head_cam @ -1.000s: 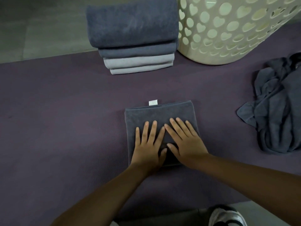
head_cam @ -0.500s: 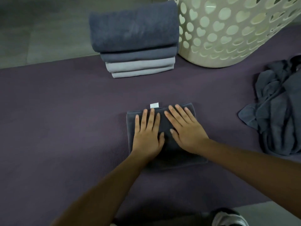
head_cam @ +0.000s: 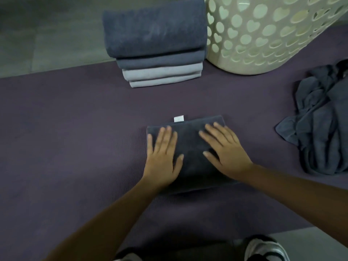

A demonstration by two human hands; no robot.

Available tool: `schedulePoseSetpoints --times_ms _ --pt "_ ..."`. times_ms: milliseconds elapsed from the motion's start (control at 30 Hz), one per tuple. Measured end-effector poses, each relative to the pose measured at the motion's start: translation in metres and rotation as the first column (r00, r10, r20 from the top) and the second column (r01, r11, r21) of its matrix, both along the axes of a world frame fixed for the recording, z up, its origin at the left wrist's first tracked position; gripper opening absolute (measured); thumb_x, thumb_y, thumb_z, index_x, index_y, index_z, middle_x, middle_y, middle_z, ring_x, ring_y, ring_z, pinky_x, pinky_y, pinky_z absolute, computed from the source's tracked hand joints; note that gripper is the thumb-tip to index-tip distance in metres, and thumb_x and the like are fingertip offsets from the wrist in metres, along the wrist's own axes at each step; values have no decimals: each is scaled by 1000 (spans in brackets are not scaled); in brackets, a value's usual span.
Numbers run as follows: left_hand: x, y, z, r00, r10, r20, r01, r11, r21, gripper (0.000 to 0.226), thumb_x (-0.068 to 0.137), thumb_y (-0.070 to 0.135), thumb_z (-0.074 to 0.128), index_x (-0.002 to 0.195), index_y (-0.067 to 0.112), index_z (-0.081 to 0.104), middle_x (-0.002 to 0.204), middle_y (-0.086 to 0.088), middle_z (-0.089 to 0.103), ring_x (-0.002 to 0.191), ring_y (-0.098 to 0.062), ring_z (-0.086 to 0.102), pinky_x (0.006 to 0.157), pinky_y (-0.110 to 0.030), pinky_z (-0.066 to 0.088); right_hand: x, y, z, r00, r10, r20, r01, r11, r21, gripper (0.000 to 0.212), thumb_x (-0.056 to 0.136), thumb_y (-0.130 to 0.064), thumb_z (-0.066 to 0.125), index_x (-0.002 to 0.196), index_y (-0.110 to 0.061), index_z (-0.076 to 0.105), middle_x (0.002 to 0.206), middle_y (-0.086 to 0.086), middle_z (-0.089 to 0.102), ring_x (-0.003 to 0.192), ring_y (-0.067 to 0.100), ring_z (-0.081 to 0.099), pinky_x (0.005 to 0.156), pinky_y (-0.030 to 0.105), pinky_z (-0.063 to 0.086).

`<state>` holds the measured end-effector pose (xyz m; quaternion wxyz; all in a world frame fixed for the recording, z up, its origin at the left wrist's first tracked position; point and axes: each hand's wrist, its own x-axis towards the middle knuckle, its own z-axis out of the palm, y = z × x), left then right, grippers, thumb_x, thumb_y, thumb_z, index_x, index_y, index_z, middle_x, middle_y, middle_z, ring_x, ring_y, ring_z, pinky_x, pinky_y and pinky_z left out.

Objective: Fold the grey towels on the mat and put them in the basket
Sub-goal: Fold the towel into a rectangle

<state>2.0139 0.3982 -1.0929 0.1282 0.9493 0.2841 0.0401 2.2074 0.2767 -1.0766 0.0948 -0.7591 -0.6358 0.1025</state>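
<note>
Purple foam mat (head_cam: 75, 138) carries everything. Cream plastic basket with heart-shaped holes (head_cam: 263, 34) at 1 o'clock; stack of folded grey towels (head_cam: 156, 44) at 12; crumpled grey towel pile (head_cam: 323, 132) at 3. Folded dark grey towel (head_cam: 190, 159) at centre, white tag (head_cam: 178, 118) on far edge. Left hand (head_cam: 162, 157) and right hand (head_cam: 224, 153) lie flat, fingers straight, pressing it. Tip: smooth outward evenly, square the edges before lifting.

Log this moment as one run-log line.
left hand: flat on folded dark grey towel | right hand: flat on it | purple mat | cream heart-holed plastic basket: behind
</note>
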Motion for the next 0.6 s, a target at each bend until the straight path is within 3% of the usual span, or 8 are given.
schedulePoseSetpoints --times_ms 67,133,233,333,600 --pt "-20 -13 -3 949 -309 58 308 951 18 61 93 41 37 143 6 38 152 -15 33 144 -25 18 116 -50 8 -9 -24 -4 981 187 -54 -180 977 118 45 99 -44 29 131 -24 54 136 1 53 128 22 40 102 36 31" --pt "-42 -21 -9 878 -477 -29 477 879 -3 60 96 44 34 146 11 34 153 -11 31 145 -25 18 116 -49 10 -15 -44 -12 944 306 -121 -292 949 122 41 100 -43 33 124 -27 61 132 -2 57 126 19 44 100 33 33" --pt "-57 -20 -19 862 -491 -124 487 871 -62 60 98 49 29 150 22 23 156 -5 25 146 -24 10 115 -48 8 -16 -56 -26 929 347 -130 -345 938 32 45 97 -52 35 127 -29 59 141 -2 49 134 18 36 109 33 26" --pt "-55 -17 -20 863 -488 -128 474 871 -128 57 99 54 21 150 28 21 158 -4 19 147 -25 6 115 -49 5 -12 -54 -30 927 350 -132 -352 936 11 49 95 -57 34 128 -28 57 141 1 49 135 20 34 112 32 20" --pt "-53 -17 -16 882 -463 -82 441 875 -202 60 95 64 26 148 36 26 159 2 14 148 -23 2 117 -46 -1 -20 -43 -21 954 275 -120 -268 961 74 34 84 -46 49 98 -29 75 118 -6 67 117 13 55 95 26 35"
